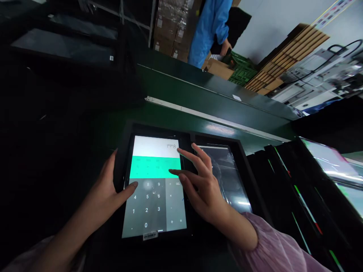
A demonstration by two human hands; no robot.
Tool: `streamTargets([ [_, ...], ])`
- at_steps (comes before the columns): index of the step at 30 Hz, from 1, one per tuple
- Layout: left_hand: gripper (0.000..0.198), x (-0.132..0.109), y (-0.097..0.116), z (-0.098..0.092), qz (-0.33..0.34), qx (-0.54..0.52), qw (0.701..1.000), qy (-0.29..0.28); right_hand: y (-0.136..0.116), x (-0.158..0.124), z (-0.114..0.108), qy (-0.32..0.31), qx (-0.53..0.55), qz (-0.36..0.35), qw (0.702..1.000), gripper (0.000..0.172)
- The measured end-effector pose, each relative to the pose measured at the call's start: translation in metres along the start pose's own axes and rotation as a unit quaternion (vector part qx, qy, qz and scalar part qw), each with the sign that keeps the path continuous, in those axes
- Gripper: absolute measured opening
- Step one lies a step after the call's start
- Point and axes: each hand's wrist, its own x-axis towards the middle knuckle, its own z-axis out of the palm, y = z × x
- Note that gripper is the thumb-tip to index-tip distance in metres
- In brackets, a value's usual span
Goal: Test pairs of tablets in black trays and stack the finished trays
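A tablet (155, 211) with a lit calculator on its screen lies face up in a dark surround before me. The screen has a white display strip, a bright green function band and grey number keys; a barcode label sits at its near edge. My left hand (110, 192) grips the tablet's left side, its thumb over the screen near the 7 key and its other fingers partly hidden along the edge. Over the right side hovers or rests my right hand (204, 185), fingers apart, index fingertip at the green band. Right beside it lies a second tablet (227, 177) with a dark, reflective screen.
Beyond the tablets run a green work surface (170, 83) and a pale rail (198, 115). Several devices with lit screens (326, 155) stand at right. Dark panels (65, 45) lie at left. A person in blue (210, 22) stands behind, near green crates (241, 70) and stacked cardboard (286, 56).
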Motion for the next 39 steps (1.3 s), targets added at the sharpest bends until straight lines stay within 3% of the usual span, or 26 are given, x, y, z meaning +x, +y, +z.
streamTargets([
  [3,0.102,-0.005,0.004,-0.001,-0.019,-0.037,0.999,-0.009,0.009,-0.002,0.001,0.028,-0.031,0.033,0.999,0.031],
  [6,0.097,-0.008,0.006,-0.001,-0.034,-0.097,0.995,-0.014,0.010,-0.003,0.005,0.015,-0.044,0.055,0.997,0.033],
  [11,0.085,-0.009,0.008,-0.001,-0.058,-0.145,0.988,-0.011,0.003,-0.002,0.009,-0.039,-0.041,0.012,0.998,0.032],
  [16,0.076,-0.016,0.019,0.002,-0.089,-0.137,0.986,0.012,0.007,-0.003,0.006,0.004,-0.050,0.035,0.998,0.033],
  [21,0.079,-0.018,0.024,0.003,-0.084,-0.146,0.986,0.015,0.006,-0.002,0.008,-0.029,-0.040,-0.002,0.999,0.031],
  [25,0.085,-0.016,0.017,0.002,-0.072,-0.139,0.987,0.019,0.017,0.002,-0.012,0.001,-0.038,-0.002,0.999,0.031],
  [30,0.085,-0.016,0.015,0.002,-0.052,-0.124,0.990,0.032,0.060,-0.007,-0.051,0.079,-0.091,0.081,0.989,0.033],
  [34,0.081,-0.025,0.021,0.000,-0.062,-0.106,0.992,0.040,0.085,-0.020,-0.056,0.067,-0.109,0.071,0.989,0.035],
  [39,0.074,-0.022,0.038,-0.006,-0.078,-0.093,0.992,0.029,0.082,-0.029,-0.056,0.059,-0.090,0.042,0.993,0.035],
])
